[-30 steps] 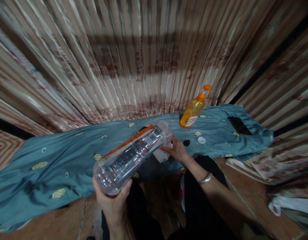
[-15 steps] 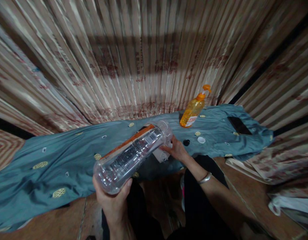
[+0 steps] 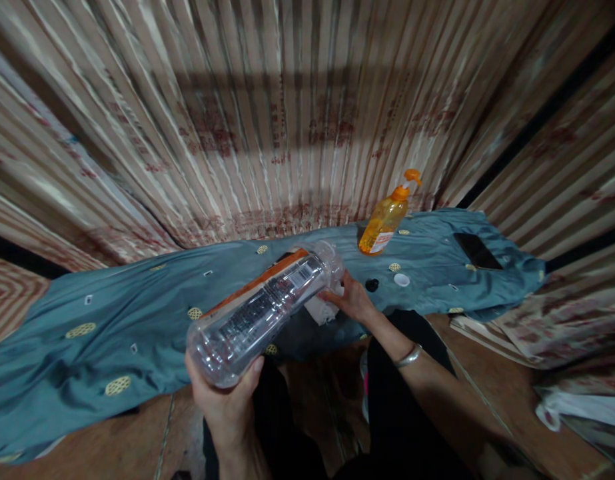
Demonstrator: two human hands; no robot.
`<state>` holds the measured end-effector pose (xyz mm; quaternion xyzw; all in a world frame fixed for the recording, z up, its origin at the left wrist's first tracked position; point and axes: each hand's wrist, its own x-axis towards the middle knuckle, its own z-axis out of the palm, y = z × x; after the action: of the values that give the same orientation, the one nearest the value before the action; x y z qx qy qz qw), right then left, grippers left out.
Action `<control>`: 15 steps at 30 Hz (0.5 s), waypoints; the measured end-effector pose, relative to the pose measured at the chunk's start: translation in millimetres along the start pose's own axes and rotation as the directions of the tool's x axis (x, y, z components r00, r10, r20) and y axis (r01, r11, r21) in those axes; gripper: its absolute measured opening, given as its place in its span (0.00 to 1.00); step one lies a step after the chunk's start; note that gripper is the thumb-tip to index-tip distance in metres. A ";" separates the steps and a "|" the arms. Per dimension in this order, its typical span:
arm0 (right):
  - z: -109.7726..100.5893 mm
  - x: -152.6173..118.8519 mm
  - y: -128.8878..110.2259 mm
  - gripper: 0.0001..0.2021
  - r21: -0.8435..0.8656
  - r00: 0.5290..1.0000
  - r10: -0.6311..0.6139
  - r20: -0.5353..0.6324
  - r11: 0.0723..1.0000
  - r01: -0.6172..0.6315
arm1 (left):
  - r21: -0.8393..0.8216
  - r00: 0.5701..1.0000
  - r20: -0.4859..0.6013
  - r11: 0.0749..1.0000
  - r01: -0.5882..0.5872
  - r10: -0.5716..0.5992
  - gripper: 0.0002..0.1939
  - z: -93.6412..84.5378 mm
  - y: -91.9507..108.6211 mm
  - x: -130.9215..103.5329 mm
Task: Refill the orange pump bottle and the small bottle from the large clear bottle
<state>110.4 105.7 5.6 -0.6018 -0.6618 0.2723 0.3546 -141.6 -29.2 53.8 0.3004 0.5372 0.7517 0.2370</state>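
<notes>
A large clear plastic bottle (image 3: 267, 310) with an orange and white label lies tilted between my hands, its neck end up and to the right. My left hand (image 3: 227, 400) is wrapped round the base at the lower left. At the neck end, my right hand (image 3: 354, 300) closes its fingers, partly hidden, against the bottle and a crumpled white tissue or cloth (image 3: 321, 311). A dark object behind the bottle is mostly covered. Right of my right hand lie a small black cap (image 3: 372, 285) and a round white lid (image 3: 402, 280).
A teal patterned cloth (image 3: 137, 300) covers the long low surface. On it stand an orange pump bottle (image 3: 384, 223) and, farther right, a dark phone (image 3: 477, 251). Pleated curtains (image 3: 287, 133) hang behind. My knees are below, over a tiled floor (image 3: 152, 427).
</notes>
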 end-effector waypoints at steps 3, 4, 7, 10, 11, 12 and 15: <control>0.9 0.0 0.3 0.28 0.009 1.000 -0.007 -0.012 1.000 0.007 | 0.027 1.000 0.002 1.000 -0.004 0.004 0.54 -1.2 -1.9 -0.1; 1.1 0.0 0.2 0.28 0.012 1.000 -0.008 -0.015 1.000 0.009 | 0.036 1.000 0.011 0.999 -0.011 0.010 0.53 -1.5 -2.2 -0.3; 0.8 -0.2 -0.4 0.27 0.015 1.000 -0.011 -0.008 1.000 0.011 | 0.057 0.999 0.034 0.997 -0.042 0.040 0.51 -1.9 -2.7 -0.9; 0.1 -0.4 -1.1 0.27 0.014 1.000 -0.011 -0.010 1.000 0.011 | 0.071 0.997 0.043 0.995 -0.069 0.066 0.51 -1.9 -3.1 -0.7; -0.1 -0.5 -1.2 0.27 0.015 1.000 -0.012 -0.009 1.000 0.012 | 0.071 0.996 0.047 0.995 -0.076 0.073 0.52 -1.9 -3.1 -0.5; -0.4 -0.5 -1.3 0.28 0.015 1.000 -0.010 -0.006 1.000 0.010 | 0.070 0.996 0.051 0.994 -0.079 0.076 0.52 -1.8 -3.0 -0.3; -1.4 -0.6 -1.4 0.30 0.012 1.000 -0.001 0.007 1.000 0.001 | 0.063 0.997 0.047 0.995 -0.071 0.069 0.51 -1.4 -2.0 -0.3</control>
<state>110.7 104.8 7.5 -0.5985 -0.6617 0.2781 0.3558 -142.3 -29.8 51.4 0.3432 0.5448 0.7350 0.2126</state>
